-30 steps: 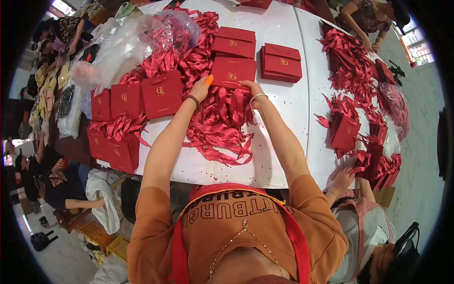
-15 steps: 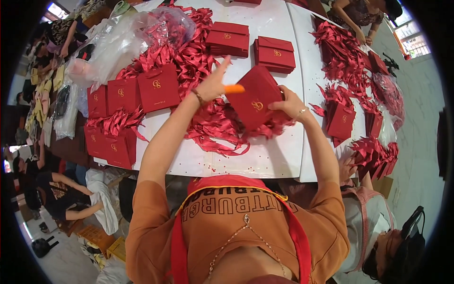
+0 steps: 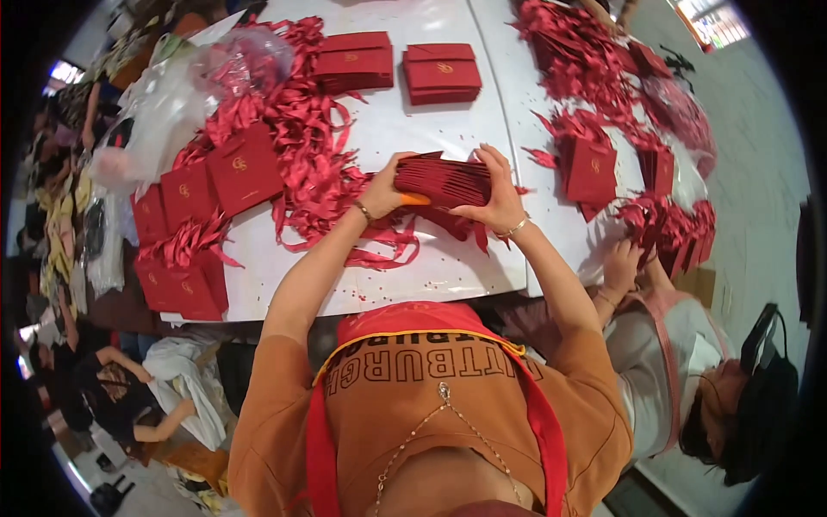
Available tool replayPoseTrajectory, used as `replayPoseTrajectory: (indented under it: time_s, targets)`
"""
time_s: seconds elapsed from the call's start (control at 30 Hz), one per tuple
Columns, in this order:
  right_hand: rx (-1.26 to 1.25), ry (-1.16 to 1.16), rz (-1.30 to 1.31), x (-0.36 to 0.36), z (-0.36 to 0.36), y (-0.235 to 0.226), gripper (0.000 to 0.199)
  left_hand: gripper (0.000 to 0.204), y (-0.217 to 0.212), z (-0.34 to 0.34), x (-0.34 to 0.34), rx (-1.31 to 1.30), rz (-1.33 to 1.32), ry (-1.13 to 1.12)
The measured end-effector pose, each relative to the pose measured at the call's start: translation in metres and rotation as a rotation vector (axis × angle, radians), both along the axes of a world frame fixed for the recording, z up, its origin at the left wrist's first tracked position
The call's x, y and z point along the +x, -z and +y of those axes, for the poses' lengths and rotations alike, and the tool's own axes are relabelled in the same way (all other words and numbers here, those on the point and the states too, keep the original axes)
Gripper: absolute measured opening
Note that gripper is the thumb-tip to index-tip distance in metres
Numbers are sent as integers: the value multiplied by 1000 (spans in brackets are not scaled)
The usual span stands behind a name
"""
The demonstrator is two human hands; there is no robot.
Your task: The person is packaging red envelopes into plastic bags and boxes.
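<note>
A stack of red bags (image 3: 444, 181) is hiding most fingers of the left hand (image 3: 385, 189) gripping it, while the right hand (image 3: 506, 205) is covering its other end. Red ribbons (image 3: 659, 214) are concealing the fingertips of a co-worker's hand (image 3: 620, 271). The upper edge is cutting off another person's arm (image 3: 600, 12). Red specks (image 3: 362, 298) on the white table (image 3: 469, 277) are looking too small to identify.
</note>
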State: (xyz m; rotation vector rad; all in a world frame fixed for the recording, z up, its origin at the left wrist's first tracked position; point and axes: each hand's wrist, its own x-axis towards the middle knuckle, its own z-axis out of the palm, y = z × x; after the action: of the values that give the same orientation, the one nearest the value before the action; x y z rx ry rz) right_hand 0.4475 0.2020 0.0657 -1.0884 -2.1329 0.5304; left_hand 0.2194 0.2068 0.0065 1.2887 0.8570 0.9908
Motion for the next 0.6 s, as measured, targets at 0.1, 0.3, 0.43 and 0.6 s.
replayPoseTrajectory:
  time_s: [0.1, 0.3, 0.43, 0.6]
  targets:
    - [-253, -58, 160, 24, -7, 23, 120, 74, 0, 0, 6, 19, 59, 39]
    - [-122, -55, 48, 28, -17, 37, 131, 84, -15, -10, 18, -34, 26, 111]
    - [-184, -44, 186, 19, -24, 47, 130, 86, -8, -20, 17, 7, 34, 48]
    - [-295, 139, 481, 16, -20, 62, 111, 77, -4, -27, 33, -52, -85, -79]
